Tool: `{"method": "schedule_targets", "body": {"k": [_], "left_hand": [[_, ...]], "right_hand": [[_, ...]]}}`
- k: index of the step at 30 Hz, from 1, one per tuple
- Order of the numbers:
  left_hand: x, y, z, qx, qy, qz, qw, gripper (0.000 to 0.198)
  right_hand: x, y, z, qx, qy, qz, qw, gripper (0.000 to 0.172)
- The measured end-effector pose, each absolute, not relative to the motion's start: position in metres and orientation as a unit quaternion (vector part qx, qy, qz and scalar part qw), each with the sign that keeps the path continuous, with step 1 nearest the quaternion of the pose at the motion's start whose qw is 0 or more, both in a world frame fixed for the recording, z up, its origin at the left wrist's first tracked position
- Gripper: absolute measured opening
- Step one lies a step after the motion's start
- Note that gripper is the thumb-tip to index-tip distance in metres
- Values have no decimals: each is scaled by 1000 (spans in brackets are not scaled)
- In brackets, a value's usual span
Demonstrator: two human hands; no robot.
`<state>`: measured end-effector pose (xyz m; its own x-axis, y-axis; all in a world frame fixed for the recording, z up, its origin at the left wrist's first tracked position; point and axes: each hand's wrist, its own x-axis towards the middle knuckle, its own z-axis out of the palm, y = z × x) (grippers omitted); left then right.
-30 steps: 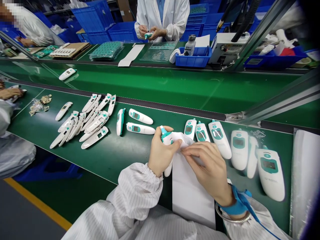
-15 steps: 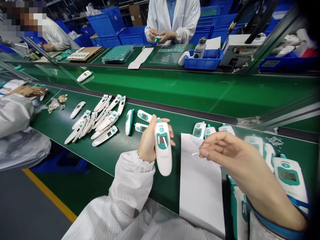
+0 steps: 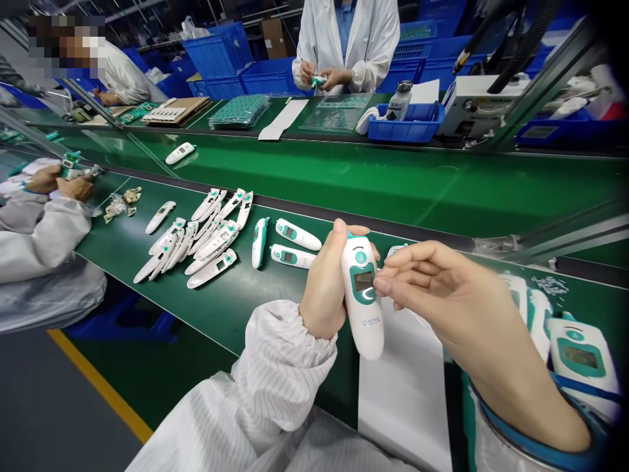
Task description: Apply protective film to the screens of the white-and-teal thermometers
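Observation:
My left hand (image 3: 322, 288) is wrapped round a white and teal thermometer (image 3: 364, 308), held upright above the green table with its display facing me. My right hand (image 3: 437, 292) has its fingertips pinched together at the display's right edge; what they pinch, if anything, I cannot make out. Under both hands a white sheet (image 3: 403, 393) lies on the table. More finished thermometers (image 3: 582, 354) stand to the right, partly hidden by my right forearm. Others (image 3: 295, 234) lie to the left, beside a heap of several white half-shells (image 3: 206, 242).
A green conveyor belt (image 3: 344, 177) runs behind the table and carries one thermometer (image 3: 179, 153). A co-worker's hands (image 3: 63, 183) work at the left. Another person in a white coat (image 3: 346, 39) stands across the belt near a blue bin (image 3: 407, 121). An aluminium bar (image 3: 565, 236) crosses at right.
My left hand lifted the thermometer off the white sheet and turned its display towards me. My right hand left the sheet and came up to the display with pinched fingers.

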<state>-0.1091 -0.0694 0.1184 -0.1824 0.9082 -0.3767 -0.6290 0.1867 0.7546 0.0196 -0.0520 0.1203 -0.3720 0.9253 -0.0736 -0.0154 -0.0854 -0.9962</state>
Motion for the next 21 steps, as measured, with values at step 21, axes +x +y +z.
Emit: {"method": "schedule_targets", "body": {"k": [21], "left_hand": [[-107,-71,124,158,454,630,610,39]], "right_hand": [[17,-54,116,-420,-592,558,402,15]]}}
